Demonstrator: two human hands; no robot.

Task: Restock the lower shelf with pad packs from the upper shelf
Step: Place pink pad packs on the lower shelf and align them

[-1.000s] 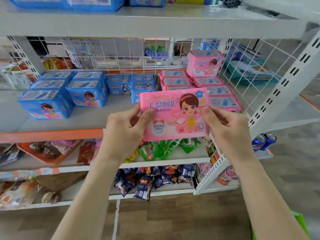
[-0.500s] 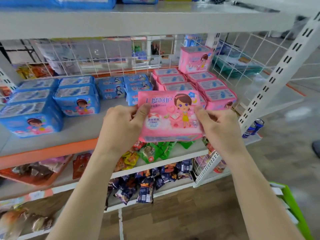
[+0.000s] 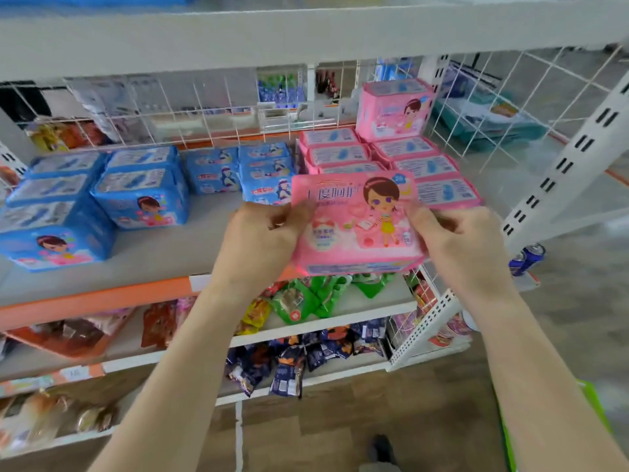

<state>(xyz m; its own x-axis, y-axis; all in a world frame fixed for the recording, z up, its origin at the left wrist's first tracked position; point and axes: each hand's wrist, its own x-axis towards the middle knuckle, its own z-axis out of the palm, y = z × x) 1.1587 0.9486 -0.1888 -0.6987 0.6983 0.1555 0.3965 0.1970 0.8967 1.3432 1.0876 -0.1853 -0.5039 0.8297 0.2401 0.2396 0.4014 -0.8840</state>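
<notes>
Both hands clamped on it: left hand [image 3: 262,240] and right hand [image 3: 456,243] grip the pink pad pack [image 3: 354,223] mid-frame by its short ends (looks light, squashy, slick wrapper).

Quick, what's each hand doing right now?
Left hand: closed on the left edge of the pink pad pack.
Right hand: closed on the right edge of the same pack.

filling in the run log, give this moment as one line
left hand: holds pink pad pack, left end | right hand: holds right end | pack: in front of pink rows
</notes>
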